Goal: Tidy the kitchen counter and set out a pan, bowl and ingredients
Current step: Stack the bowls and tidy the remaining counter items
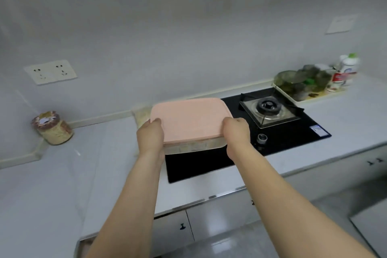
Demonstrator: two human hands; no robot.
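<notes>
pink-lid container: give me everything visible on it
The pink-lid container is a rounded-rectangular box with a matte pink lid seated on a clear, plastic-looking base; pale contents show through the near wall. It sits roughly level over the black cooktop's left part. The left hand and right hand grip its near corners, thumbs on the lid.

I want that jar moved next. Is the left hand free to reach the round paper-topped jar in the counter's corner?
Probably not yet: the left hand grips the pink-lidded rectangular container together with the right hand. The path to the jar looks open.
</notes>
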